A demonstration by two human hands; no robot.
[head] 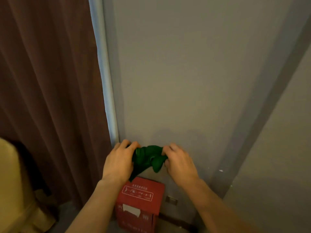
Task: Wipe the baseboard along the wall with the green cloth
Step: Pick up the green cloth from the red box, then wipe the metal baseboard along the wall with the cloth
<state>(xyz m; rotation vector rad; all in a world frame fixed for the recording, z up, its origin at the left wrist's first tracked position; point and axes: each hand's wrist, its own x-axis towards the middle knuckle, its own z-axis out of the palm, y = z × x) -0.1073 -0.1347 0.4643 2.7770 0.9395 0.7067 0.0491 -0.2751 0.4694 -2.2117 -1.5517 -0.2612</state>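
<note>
Cloth ready: I hold the green cloth bunched between both hands, in front of the grey wall.
My left hand and right hand pinch its ends; light, limp, best gripped folded. Baseboard lies well below.

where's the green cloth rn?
Centre of the head view: green cloth bunched between left hand and right hand, before the wall, above the red box.
</note>
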